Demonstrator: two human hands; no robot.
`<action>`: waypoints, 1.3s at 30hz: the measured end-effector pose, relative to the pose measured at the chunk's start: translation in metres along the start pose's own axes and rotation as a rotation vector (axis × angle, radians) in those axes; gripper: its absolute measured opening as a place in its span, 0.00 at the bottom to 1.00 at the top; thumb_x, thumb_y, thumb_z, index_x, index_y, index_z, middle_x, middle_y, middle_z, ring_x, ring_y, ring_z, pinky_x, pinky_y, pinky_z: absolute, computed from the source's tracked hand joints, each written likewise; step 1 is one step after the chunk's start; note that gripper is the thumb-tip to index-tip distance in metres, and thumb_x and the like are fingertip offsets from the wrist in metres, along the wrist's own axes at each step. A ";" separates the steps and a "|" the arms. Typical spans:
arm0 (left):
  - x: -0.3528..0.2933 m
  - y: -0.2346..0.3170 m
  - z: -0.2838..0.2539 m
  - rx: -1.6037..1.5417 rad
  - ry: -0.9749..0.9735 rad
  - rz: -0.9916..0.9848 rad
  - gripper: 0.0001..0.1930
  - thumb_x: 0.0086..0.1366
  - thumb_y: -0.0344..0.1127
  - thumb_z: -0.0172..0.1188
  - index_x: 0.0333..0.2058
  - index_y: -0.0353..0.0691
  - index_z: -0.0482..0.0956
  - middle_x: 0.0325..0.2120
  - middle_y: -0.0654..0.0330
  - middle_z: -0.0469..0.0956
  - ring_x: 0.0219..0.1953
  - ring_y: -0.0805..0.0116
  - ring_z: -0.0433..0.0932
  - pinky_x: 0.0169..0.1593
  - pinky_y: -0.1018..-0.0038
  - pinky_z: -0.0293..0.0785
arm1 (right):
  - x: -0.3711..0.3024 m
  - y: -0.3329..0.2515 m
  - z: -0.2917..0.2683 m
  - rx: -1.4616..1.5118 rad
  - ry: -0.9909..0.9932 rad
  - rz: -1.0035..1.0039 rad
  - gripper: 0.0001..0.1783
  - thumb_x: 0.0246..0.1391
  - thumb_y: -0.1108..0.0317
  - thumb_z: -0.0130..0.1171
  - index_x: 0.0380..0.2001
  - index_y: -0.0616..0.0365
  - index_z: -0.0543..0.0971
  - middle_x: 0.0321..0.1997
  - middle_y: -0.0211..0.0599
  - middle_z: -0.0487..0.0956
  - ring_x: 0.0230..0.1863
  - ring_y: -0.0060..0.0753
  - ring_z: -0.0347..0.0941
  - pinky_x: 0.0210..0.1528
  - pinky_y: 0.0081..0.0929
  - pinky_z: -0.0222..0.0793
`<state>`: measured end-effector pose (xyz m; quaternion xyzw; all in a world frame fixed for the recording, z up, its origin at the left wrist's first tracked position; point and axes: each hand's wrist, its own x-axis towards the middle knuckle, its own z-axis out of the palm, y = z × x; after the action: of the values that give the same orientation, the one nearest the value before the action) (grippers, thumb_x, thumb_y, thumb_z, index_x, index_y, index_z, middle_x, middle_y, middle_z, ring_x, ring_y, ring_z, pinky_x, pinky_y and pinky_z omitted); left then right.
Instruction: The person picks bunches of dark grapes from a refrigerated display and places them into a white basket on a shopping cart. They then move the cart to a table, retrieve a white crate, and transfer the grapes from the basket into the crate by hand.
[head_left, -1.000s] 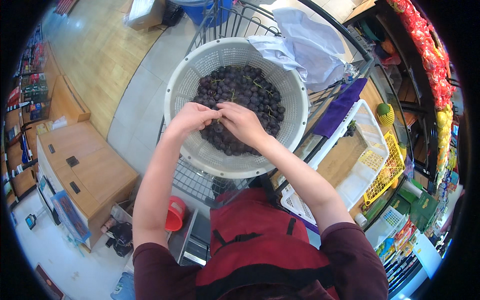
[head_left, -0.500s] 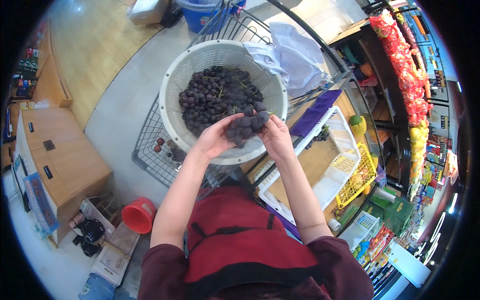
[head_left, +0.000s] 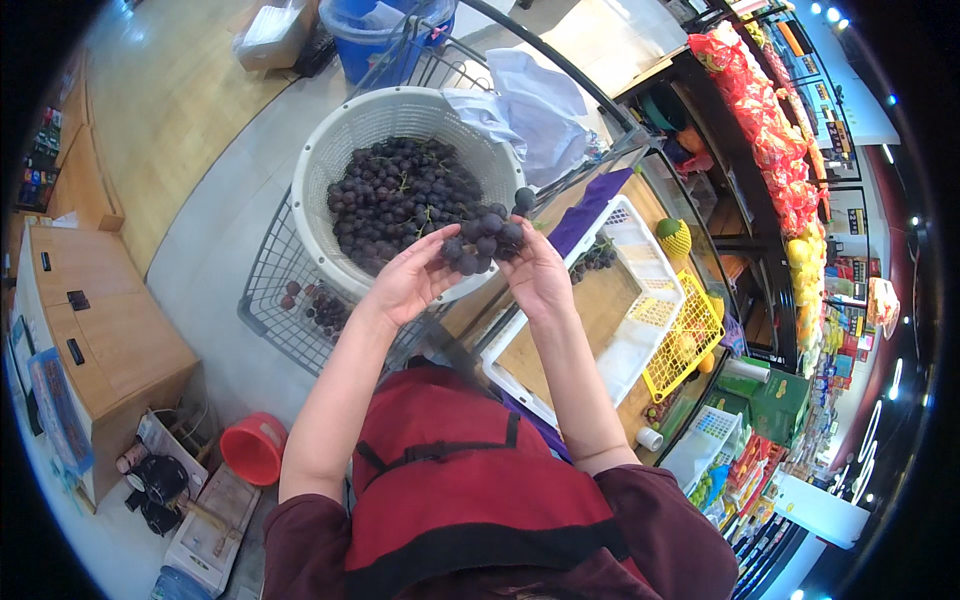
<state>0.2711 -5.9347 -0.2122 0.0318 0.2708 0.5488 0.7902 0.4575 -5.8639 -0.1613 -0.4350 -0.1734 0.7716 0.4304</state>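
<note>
A small bunch of dark purple grapes [head_left: 484, 241] is held between my two hands over the near right rim of a round white colander basket [head_left: 312, 205]. My left hand [head_left: 412, 274] is closed around the bunch's left side, fingertips against the berries. On the other side, my right hand [head_left: 538, 278] pinches the bunch's right end, where one grape sticks up apart from the others. Many more loose-looking grape bunches [head_left: 400, 190] lie inside the colander, with green stems showing among them. The colander stands on a grey wire shopping cart [head_left: 262, 318].
Several loose grapes [head_left: 325, 310] lie in the cart below the colander. To the right, a white plastic crate [head_left: 640, 345] holds another grape bunch [head_left: 597, 252], beside a yellow basket [head_left: 690, 345]. White plastic bags [head_left: 540, 105] hang at the cart's far side. A red bucket [head_left: 254, 447] stands lower left.
My hands and the grape bunch have shifted right relative to the colander, from above its inside to its rim. The whole view has swung, so the surroundings appear farther left.
</note>
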 end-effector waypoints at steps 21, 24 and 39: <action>0.005 -0.052 0.065 1.720 0.564 1.083 0.10 0.50 0.33 0.66 0.30 0.44 0.75 0.33 0.62 0.77 0.37 0.58 0.75 0.37 0.66 0.75 | 0.004 0.043 0.016 -0.043 0.206 -0.180 0.09 0.64 0.67 0.55 0.39 0.62 0.79 0.35 0.32 0.80 0.33 0.22 0.74 0.36 0.22 0.71; 0.006 -0.052 0.059 1.677 0.548 1.143 0.09 0.50 0.32 0.63 0.31 0.42 0.75 0.29 0.62 0.74 0.35 0.61 0.73 0.35 0.68 0.75 | 0.007 0.050 0.015 -0.026 0.215 -0.179 0.09 0.64 0.67 0.54 0.39 0.62 0.79 0.34 0.32 0.80 0.33 0.22 0.73 0.35 0.21 0.71; 0.002 -0.047 0.049 1.409 0.760 0.875 0.06 0.51 0.27 0.64 0.29 0.38 0.78 0.29 0.58 0.76 0.27 0.62 0.78 0.32 0.69 0.75 | 0.004 0.068 0.027 -0.022 0.186 -0.195 0.11 0.64 0.66 0.54 0.42 0.63 0.78 0.39 0.34 0.80 0.37 0.23 0.75 0.40 0.22 0.72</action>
<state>0.3341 -5.9390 -0.1878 0.4240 0.7491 0.4809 0.1668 0.3988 -5.8963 -0.1921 -0.4905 -0.1826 0.6806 0.5126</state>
